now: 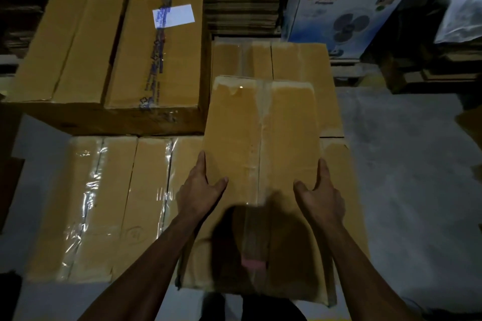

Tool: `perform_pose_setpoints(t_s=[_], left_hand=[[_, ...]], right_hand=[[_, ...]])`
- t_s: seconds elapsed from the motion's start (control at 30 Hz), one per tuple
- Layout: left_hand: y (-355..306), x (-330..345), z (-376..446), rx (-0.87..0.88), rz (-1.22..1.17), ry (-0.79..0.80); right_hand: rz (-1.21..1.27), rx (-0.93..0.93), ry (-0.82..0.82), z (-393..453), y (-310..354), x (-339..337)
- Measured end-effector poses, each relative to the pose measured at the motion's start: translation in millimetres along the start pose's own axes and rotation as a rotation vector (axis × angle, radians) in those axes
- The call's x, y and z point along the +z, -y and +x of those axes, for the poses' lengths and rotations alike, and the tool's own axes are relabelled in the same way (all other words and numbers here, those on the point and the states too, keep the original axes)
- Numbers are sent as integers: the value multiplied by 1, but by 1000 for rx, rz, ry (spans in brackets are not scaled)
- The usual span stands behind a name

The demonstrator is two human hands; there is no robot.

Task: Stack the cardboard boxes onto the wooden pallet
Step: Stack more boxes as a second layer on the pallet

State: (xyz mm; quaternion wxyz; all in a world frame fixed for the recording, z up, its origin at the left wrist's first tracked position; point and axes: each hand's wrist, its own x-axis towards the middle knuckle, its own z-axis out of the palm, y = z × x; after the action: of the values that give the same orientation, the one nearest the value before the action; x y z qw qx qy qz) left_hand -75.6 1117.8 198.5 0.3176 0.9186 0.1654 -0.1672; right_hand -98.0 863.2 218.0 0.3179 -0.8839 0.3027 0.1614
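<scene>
At six o'clock, low in my view, I hold a taped cardboard box (262,135) by its near corners: my left hand (199,190) clasps the left edge, my right hand (322,194) the right, thumbs on top. It sits above other boxes (109,206). At eleven o'clock lies a labelled box (159,60); at one o'clock stands a fan carton (344,8).
</scene>
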Motion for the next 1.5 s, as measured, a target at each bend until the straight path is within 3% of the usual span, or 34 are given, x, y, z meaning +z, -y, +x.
perform_pose_setpoints(t_s=[0.37, 0.67, 1.13, 1.23, 1.4, 1.5], left_hand=[[-56, 1, 130, -20, -116, -187], [-96, -10, 241, 86, -239, -301], [-85, -3, 357, 133, -206, -407], [-80, -3, 377, 178, -93, -363], [-66, 8, 391, 272, 439, -329], [-61, 10, 396, 283, 476, -343]], right_hand=[[83, -155, -67, 137, 78, -9], [211, -287, -189, 240, 136, 2], [203, -395, -239, 341, 185, 55], [77, -382, -240, 357, 193, 64], [-88, -367, -231, 386, 206, 75], [-138, -352, -209, 391, 213, 77]])
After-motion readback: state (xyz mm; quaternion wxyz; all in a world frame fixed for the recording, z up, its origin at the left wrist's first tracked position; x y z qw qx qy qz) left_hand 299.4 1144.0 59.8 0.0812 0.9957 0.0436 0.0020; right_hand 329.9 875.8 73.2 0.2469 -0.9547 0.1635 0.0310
